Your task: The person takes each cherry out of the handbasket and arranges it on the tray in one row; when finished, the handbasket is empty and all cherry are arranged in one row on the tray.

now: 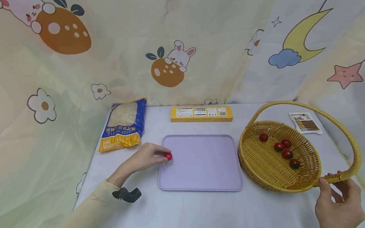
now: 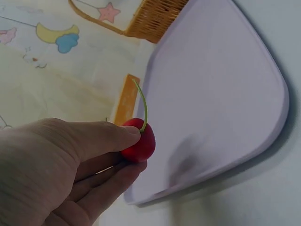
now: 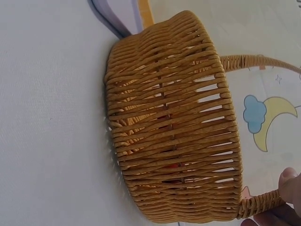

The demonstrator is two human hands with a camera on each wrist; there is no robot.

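Observation:
A red cherry point(image 2: 139, 143) with a thin green stem is pinched between the thumb and fingers of my left hand point(image 1: 147, 156). That hand is over the left edge of a flat lilac tray point(image 1: 203, 164). On the right, my right hand point(image 1: 339, 202) grips the near end of the handle of a yellow-brown wicker basket point(image 1: 255, 168). Several dark red cherries point(image 1: 287, 154) lie inside the basket. In the right wrist view, the woven basket wall point(image 3: 174, 122) hides most of them, and only part of the right hand point(image 3: 289, 193) shows at the edge.
Behind the tray lies a long yellow box point(image 1: 201, 119). A blue and yellow food bag point(image 1: 123, 125) is at the back left. A small white and brown packet point(image 1: 306, 123) lies behind the basket. Patterned cloth point(image 1: 122, 62) hangs around the table.

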